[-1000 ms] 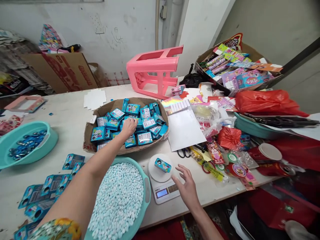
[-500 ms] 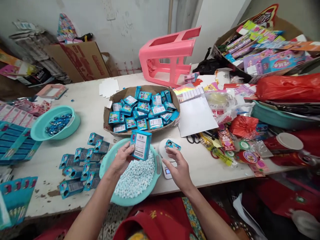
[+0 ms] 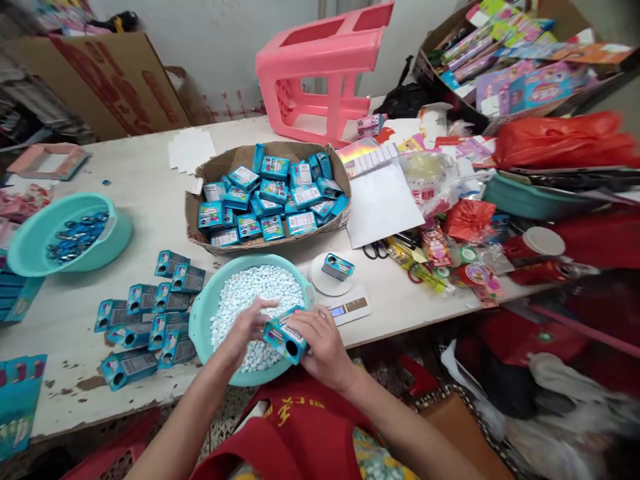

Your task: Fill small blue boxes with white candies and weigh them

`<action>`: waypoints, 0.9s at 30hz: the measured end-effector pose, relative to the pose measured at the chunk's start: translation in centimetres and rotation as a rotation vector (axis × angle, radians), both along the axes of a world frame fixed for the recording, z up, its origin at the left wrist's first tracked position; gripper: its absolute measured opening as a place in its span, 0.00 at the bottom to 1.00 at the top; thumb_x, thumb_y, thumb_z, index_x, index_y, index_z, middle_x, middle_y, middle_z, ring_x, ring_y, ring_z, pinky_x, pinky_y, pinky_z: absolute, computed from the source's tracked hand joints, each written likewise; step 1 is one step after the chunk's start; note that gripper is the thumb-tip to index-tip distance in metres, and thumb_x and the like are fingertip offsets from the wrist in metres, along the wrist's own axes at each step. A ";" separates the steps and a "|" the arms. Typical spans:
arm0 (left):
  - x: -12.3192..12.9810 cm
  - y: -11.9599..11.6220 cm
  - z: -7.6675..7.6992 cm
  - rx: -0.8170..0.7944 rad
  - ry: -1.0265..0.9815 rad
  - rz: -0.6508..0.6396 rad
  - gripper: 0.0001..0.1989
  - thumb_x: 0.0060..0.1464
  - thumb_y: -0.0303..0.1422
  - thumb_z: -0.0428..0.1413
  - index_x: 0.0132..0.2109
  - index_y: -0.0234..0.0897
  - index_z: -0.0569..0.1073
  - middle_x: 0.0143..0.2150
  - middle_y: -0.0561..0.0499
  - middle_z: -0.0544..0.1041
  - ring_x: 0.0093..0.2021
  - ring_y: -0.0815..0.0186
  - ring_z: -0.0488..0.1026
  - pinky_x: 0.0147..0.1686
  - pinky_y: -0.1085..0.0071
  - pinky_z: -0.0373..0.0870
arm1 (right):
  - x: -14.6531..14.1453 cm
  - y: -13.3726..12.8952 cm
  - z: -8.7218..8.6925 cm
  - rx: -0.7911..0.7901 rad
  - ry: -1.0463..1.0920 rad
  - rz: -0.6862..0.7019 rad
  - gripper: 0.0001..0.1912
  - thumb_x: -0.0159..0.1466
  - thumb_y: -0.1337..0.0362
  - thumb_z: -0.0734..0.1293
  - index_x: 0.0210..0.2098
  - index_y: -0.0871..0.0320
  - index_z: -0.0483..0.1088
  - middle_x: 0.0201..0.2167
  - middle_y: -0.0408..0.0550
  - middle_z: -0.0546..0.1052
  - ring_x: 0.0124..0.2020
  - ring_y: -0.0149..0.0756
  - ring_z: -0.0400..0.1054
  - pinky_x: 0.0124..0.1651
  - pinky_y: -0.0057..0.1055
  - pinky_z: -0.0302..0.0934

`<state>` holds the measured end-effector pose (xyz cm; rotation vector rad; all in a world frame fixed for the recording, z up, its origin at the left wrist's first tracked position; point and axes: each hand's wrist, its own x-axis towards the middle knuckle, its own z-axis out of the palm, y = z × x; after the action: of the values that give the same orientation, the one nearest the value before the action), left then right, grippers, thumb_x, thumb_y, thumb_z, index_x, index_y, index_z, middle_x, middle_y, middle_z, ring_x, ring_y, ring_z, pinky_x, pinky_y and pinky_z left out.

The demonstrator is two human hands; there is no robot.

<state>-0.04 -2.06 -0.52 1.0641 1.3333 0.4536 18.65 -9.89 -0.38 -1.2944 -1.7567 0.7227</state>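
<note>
My right hand is wrapped around a small blue candy box, tilted over the near right part of a turquoise basin. A round dark hole shows at the box's near end. My left hand is at the box's far-left end with its fingers apart; whether it touches the box is hard to tell. Small pale candies fill the basin below. Just right of it, another blue box lies on a digital scale with a lit display.
Behind the basin stands a cardboard tray of blue boxes. Several boxes with holes lie to the left, near a bowl of shiny blue pieces. A pink stool, white paper, scissors and wrappers crowd the back and right.
The blue box has passed from my left hand to my right, moved lower and turned so its holed end faces me. My right hand has left the scale. The view has shifted slightly.
</note>
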 end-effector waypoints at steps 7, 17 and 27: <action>-4.0 2.2 -8.5 0.504 0.955 -0.004 0.32 0.52 0.52 0.49 0.57 0.34 0.65 0.58 0.33 0.63 0.59 0.41 0.56 0.55 0.43 0.51 | 1.1 -3.8 0.4 -0.716 0.816 -0.177 0.20 0.51 0.53 0.72 0.40 0.56 0.71 0.34 0.48 0.78 0.34 0.42 0.73 0.38 0.39 0.68; -0.6 3.3 -10.2 0.320 0.621 0.124 0.20 0.47 0.51 0.53 0.36 0.40 0.74 0.39 0.45 0.74 0.44 0.50 0.70 0.45 0.57 0.64 | 11.9 -5.2 2.1 -0.512 0.902 -0.556 0.44 0.54 0.29 0.43 0.58 0.43 0.61 0.51 0.58 0.72 0.48 0.57 0.69 0.45 0.62 0.57; -3.3 3.6 -6.6 -0.276 -0.653 0.603 0.14 0.50 0.43 0.54 0.38 0.36 0.69 0.32 0.49 0.74 0.26 0.67 0.71 0.19 0.75 0.65 | 3.5 3.7 2.4 -0.665 1.132 -0.084 0.51 0.51 0.26 0.40 0.57 0.51 0.63 0.47 0.57 0.73 0.43 0.51 0.69 0.44 0.53 0.62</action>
<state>-3.35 1.53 -7.16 0.2163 1.0536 0.9399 22.19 -6.21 1.98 -0.9717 -0.5407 1.6543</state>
